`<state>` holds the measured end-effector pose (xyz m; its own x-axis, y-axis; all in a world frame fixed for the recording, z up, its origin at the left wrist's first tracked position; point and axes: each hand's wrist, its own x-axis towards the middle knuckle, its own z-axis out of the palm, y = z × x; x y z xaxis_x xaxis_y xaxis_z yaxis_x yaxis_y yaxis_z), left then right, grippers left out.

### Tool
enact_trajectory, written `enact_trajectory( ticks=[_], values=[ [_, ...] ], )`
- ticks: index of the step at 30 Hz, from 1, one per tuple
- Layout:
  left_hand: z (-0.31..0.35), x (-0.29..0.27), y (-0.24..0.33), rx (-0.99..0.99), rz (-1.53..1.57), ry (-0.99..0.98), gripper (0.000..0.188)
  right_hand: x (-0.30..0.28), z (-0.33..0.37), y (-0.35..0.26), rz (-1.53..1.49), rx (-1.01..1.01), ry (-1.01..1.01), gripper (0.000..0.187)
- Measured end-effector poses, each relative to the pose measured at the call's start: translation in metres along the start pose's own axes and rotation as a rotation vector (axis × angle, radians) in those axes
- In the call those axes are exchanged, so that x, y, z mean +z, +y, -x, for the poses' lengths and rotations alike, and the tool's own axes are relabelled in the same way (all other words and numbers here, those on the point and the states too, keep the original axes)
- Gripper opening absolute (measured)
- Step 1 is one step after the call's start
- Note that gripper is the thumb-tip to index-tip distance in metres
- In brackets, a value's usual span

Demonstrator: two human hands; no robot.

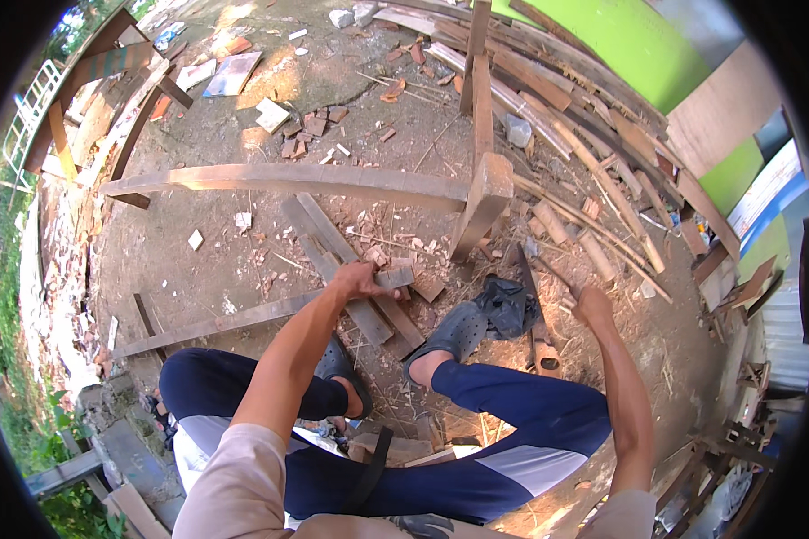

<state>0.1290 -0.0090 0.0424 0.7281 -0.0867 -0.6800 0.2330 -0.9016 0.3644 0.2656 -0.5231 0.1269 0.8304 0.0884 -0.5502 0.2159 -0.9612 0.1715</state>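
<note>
I sit low on dirt ground with my legs in dark blue trousers. My left hand (355, 279) is stretched forward and closed on the end of a long narrow wooden plank (234, 318) that lies across the ground to the left. My right hand (593, 305) is raised at the right, closed on a thin dark tool (555, 274) that points up and left; I cannot make out its head. Short flat boards (333, 247) lie crossed under the plank, just beyond my left hand. My grey clog (458, 331) rests near the boards.
A long wooden beam (288, 178) spans the ground ahead and meets an upright post (482, 202). Planks and poles (584, 135) pile at the upper right by a green wall (634, 40). A dark cloth (510, 305) lies by my foot. Brick scraps (315, 121) lie beyond.
</note>
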Motion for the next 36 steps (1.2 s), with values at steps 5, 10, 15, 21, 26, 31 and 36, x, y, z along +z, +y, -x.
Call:
enact_trajectory(
  ticks=[5, 10, 15, 21, 26, 31, 36],
  values=[
    [-0.027, 0.048, -0.062, 0.229, -0.199, 0.345, 0.095, -0.078, 0.145, -0.053, -0.153, 0.029, -0.088, 0.030],
    [0.009, 0.044, -0.023, 0.159, 0.013, 0.004, 0.080, -0.091, 0.223, -0.120, -0.452, -0.263, 0.037, 0.038],
    [0.093, 0.024, 0.015, 0.177, -0.034, 0.048, 0.082, -0.051, 0.197, -0.209, -0.638, -0.400, 0.243, 0.054],
    [0.176, 0.027, 0.035, 0.185, -0.074, 0.249, 0.093, -0.086, 0.197, -0.273, -0.508, -0.513, 0.252, 0.072],
    [0.214, 0.043, 0.048, 0.225, -0.054, 0.613, 0.087, -0.079, 0.179, -0.283, -0.665, -0.713, 0.065, 0.087],
    [0.243, 0.059, 0.050, 0.184, -0.085, 0.868, 0.083, -0.102, 0.214, -0.293, -0.596, -0.796, -0.124, 0.088],
    [0.258, 0.059, 0.057, 0.141, -0.101, 0.949, 0.083, -0.098, 0.220, -0.287, -0.521, -0.846, -0.050, 0.086]
  ],
)
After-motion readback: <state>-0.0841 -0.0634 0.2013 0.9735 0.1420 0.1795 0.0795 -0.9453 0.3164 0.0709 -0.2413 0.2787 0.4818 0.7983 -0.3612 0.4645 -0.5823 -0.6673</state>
